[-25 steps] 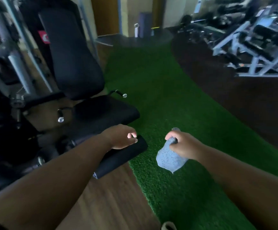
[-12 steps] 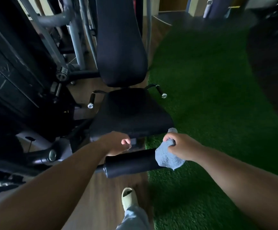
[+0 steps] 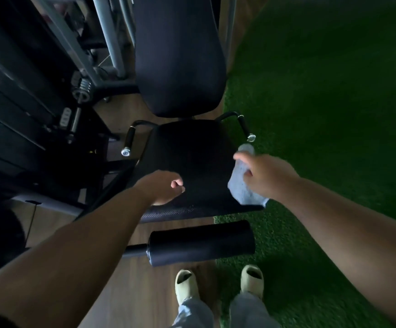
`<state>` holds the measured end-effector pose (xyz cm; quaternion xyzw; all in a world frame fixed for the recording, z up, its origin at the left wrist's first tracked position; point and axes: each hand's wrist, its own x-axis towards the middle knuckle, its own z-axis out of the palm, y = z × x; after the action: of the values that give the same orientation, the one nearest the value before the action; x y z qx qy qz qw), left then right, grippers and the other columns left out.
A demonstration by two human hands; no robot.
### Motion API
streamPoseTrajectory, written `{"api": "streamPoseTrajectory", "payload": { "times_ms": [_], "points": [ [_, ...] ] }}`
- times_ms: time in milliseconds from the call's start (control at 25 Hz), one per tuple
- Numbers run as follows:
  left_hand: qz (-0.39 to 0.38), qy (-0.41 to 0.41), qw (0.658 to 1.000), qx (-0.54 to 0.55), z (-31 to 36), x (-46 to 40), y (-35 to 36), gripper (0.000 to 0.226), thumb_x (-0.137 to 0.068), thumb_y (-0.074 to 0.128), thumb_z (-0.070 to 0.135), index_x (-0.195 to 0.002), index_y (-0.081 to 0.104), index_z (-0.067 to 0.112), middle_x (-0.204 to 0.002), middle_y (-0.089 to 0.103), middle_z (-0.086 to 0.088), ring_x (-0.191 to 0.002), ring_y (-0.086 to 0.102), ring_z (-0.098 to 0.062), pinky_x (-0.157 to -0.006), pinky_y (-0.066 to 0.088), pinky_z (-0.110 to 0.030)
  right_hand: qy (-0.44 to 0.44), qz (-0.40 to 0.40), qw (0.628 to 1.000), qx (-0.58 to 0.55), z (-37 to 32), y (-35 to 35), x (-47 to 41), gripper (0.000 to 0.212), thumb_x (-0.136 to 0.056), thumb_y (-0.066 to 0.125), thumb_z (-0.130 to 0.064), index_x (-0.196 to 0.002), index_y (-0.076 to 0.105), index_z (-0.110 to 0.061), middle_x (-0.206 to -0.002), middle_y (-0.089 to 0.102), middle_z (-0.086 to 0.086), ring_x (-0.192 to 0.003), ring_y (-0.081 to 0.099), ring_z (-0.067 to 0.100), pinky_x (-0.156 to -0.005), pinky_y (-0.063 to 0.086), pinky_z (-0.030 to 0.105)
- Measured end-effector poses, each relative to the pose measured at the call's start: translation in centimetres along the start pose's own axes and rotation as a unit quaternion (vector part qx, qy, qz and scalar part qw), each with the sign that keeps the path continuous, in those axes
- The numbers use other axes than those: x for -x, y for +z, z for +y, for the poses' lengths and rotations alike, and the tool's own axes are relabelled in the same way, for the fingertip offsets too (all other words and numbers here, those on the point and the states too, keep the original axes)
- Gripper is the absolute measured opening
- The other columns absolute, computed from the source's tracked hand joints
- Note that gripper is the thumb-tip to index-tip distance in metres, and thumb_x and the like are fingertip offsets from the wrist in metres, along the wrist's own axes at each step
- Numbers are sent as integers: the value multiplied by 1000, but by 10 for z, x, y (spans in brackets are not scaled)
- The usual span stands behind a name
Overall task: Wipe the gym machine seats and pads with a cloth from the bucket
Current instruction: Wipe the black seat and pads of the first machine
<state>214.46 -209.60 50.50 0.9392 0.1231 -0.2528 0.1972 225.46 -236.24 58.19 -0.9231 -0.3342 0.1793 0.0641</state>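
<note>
The right hand (image 3: 266, 177) has its fingers curled around a pale blue cloth (image 3: 243, 185), the thumb and forefinger pinching the upper part so that a small tuft pokes out above the knuckles while the larger fold hangs below and to the left of the palm. The cloth lies over the right edge of the black seat (image 3: 192, 166), near its front right corner; whether it presses on the padding cannot be told, as the hand is blurred. The left hand (image 3: 162, 187) hovers over the front left part of the seat with its fingers loosely curled, holding nothing, a fingertip or two showing pink at the front. Behind the seat rises the black back pad (image 3: 178, 55), tilted away. A short handle (image 3: 128, 140) with a metal end sticks out at the seat's left rear corner and another (image 3: 245, 126) at its right rear corner, just above the cloth. In front of the seat's front edge lies a black roller pad (image 3: 201, 242) on a bar. Below it stand two pale shoes (image 3: 218, 282), one on the wooden floor (image 3: 126, 292), one on the green turf (image 3: 322, 102)
</note>
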Motion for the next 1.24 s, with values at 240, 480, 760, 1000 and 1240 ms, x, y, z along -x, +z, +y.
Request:
{"api": "streamPoseTrajectory", "payload": {
  "times_ms": [240, 480, 760, 1000, 1240],
  "points": [
    [69, -54, 995, 52, 12, -56, 34, 34, -95, 54, 49, -125, 61, 35, -128, 57, 11, -112, 58, -14, -95, 50, -39, -189, 135, 960, 155, 42, 60, -44, 84, -76, 69, -1, -151, 38, -22, -89, 69, 15, -65, 63, 29, -64, 55, 46],
    [100, -43, 994, 6, 7, -70, 96, 45, -92, 59, 46, -134, 57, 31, -140, 48, 4, -127, 48, -21, -104, 44, -42, -211, -92, 972, 40, 76, 152, -30, 75, -97, 51, -24, -158, 8, -32, -134, 52, 1, -121, 52, 23, -110, 37, 44],
    [180, -141, 972, -51, -52, -84, 100, 63, -92, 46, 65, -147, 43, 36, -157, 37, -1, -145, 30, -22, -115, 26, -49, -45, -96, 993, 47, 59, 176, -83, 78, -96, 17, -70, -158, -9, -30, -167, -12, 11, -153, -11, 34, -123, -4, 52],
    [208, -146, 966, -53, -73, -93, 112, 68, -88, 33, 74, -148, 37, 43, -160, 30, 7, -148, 22, -17, -118, 19, -45, 46, -46, 996, 59, 10, 203, -122, 69, -95, 13, -65, -157, 5, -36, -167, 4, 16, -151, 1, 45, -118, -1, 62],
    [225, -142, 963, -40, -74, -92, 114, 66, -87, 35, 72, -147, 40, 43, -159, 32, 7, -148, 23, -16, -117, 16, -40, -54, -56, 992, 98, 51, 202, -86, 67, -97, 8, -67, -158, 8, -39, -168, 10, 6, -153, 6, 36, -123, 5, 54]
  ]
}}
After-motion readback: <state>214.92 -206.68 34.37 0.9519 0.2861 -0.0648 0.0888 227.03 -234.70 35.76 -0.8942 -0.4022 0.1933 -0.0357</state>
